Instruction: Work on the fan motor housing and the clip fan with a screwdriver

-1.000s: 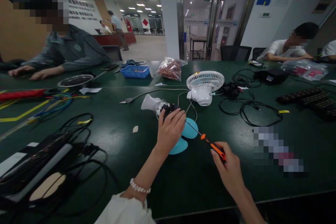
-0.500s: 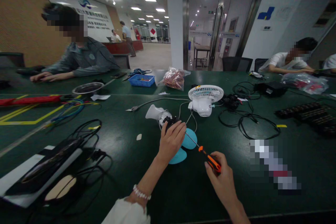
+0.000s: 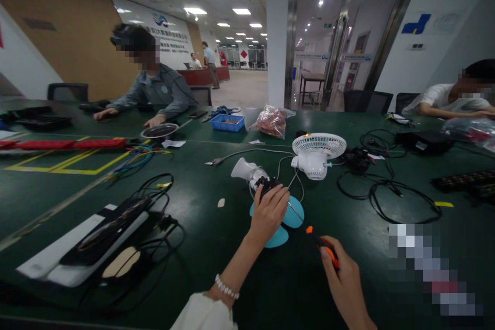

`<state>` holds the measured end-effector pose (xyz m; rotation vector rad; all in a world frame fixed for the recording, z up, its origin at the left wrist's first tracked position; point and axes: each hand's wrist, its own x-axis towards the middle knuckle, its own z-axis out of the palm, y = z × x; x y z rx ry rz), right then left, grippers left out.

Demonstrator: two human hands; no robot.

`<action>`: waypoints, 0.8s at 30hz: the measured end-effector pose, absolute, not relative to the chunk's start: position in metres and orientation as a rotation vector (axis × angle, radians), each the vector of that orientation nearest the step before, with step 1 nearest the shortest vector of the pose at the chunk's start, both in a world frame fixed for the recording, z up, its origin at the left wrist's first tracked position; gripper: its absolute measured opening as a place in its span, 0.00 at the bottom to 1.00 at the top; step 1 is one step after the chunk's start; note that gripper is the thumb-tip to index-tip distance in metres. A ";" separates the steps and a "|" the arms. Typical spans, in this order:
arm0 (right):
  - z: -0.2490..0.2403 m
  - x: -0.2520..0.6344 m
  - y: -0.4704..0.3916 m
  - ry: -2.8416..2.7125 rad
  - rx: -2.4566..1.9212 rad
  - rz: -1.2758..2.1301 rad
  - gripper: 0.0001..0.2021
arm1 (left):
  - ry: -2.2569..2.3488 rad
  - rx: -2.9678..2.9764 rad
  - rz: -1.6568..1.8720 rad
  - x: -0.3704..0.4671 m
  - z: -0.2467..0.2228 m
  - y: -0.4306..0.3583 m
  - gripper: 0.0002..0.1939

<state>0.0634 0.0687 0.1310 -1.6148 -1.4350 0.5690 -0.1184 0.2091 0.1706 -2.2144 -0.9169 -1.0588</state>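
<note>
My left hand point(image 3: 269, 212) is wrapped over the black motor part of a small fan, whose white base point(image 3: 244, 168) points away to the left. Blue fan blades point(image 3: 294, 212) spread out beneath and beside that hand. My right hand point(image 3: 342, 273) grips a screwdriver point(image 3: 329, 255) with an orange and black handle, its shaft slanting up-left over a blade towards the motor part. Where the tip ends is hard to make out. Behind them a white caged fan point(image 3: 316, 157) lies on the green table point(image 3: 193, 237).
A blue tray point(image 3: 227, 122) and a plastic bag point(image 3: 271, 120) are at the back. Black cables point(image 3: 402, 206) lie on the right; a power strip and cables point(image 3: 112, 232) are on the left. A person point(image 3: 154, 82) sits across the table, another point(image 3: 456, 98) at the right.
The camera view has turned left, shifting everything rightwards in the picture. The screwdriver remains in my right hand, which is slightly lower and farther from the blades. My left hand stays on the motor part.
</note>
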 end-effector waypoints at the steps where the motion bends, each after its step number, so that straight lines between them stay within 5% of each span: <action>1: 0.131 0.063 0.069 -1.430 -1.615 0.569 0.17 | -0.921 -2.214 -1.062 -0.118 0.171 0.209 0.14; 24: 0.139 0.063 0.071 -1.481 -1.611 0.536 0.14 | -0.914 -2.217 -1.080 -0.115 0.170 0.216 0.14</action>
